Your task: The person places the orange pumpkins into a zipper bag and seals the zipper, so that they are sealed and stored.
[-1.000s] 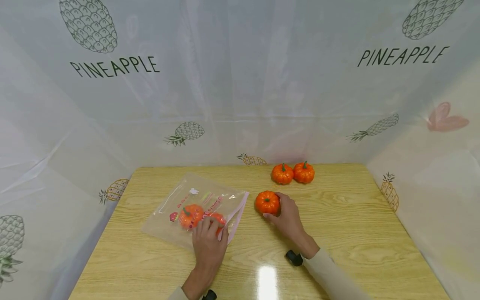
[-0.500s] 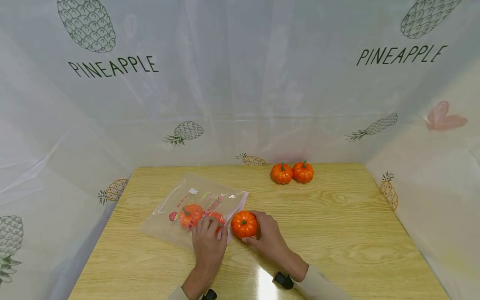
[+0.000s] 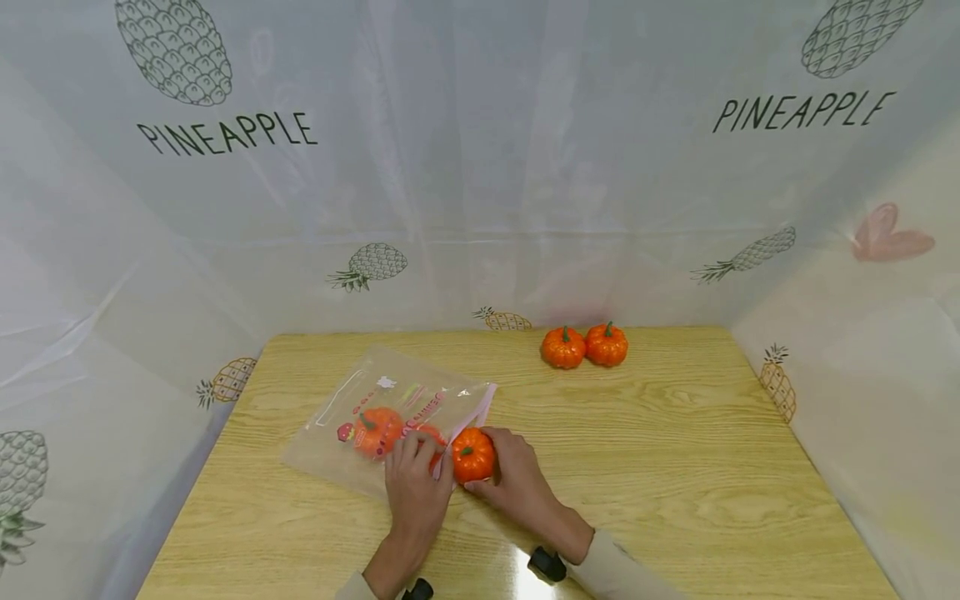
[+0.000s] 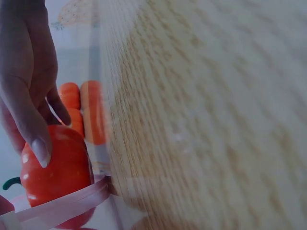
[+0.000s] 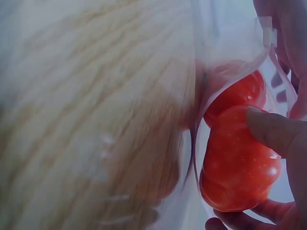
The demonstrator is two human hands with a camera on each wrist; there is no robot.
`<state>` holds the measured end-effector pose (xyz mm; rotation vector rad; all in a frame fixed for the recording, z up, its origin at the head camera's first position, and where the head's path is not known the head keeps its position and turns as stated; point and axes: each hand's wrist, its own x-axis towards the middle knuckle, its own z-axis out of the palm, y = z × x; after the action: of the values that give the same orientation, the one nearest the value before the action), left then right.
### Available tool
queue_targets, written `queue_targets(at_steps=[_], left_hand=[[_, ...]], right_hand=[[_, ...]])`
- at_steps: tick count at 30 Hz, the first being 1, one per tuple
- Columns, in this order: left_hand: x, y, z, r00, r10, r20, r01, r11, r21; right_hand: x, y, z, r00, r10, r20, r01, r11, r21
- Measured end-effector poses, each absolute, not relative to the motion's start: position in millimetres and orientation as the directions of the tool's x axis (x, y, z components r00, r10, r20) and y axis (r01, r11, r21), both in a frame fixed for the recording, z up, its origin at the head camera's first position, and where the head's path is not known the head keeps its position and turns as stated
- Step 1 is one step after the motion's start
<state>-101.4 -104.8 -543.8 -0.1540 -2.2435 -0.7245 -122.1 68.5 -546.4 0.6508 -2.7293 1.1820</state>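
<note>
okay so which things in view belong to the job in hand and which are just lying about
Likely the job:
clear bag, held by the left hand
bagged pumpkins
pumpkin in the right hand
rear pumpkins, probably, though untouched

Just about:
pineapple-print sheet
black wrist devices

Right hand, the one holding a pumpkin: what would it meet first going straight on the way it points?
Leading with the held pumpkin, it would likely meet the bagged pumpkin just inside the open clear bag; any gap between them is unclear.

Right hand [image 4: 29, 79] grips pumpkin [image 4: 60, 165] at pink bag rim [image 4: 72, 201].
</note>
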Motion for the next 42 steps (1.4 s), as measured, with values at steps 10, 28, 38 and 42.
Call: queue_targets(at_steps=[10, 28, 38, 42], left_hand=[[-101.4, -105.0, -544.3, -0.680, -0.102, 0.726, 0.373, 0.805, 0.462], [-103.2, -101.8, -542.2, -0.649, -0.102, 0.754, 0.408, 0.790, 0.457], [-100.2, -102.1, -542.8, -0.662, -0.093, 0.744, 0.396, 0.799, 0.452], [-101.8, -102.9, -543.4, -0.651, -0.085, 0.754, 0.408, 0.799, 0.442]], right_hand=[[-124.1, 54.6, -550.8, -0.876, -0.381, 0.297, -0.480, 0.622, -0.619], [-134.4, 28.0, -552.4, -0.811, -0.427, 0.400, -0.582, 0.657, -0.480], [-129.0, 38.7, -549.4, -0.829, -0.410, 0.380, -0.558, 0.650, -0.516], [-129.9, 38.6, -555.1, -0.816, -0.415, 0.401, -0.574, 0.663, -0.482]])
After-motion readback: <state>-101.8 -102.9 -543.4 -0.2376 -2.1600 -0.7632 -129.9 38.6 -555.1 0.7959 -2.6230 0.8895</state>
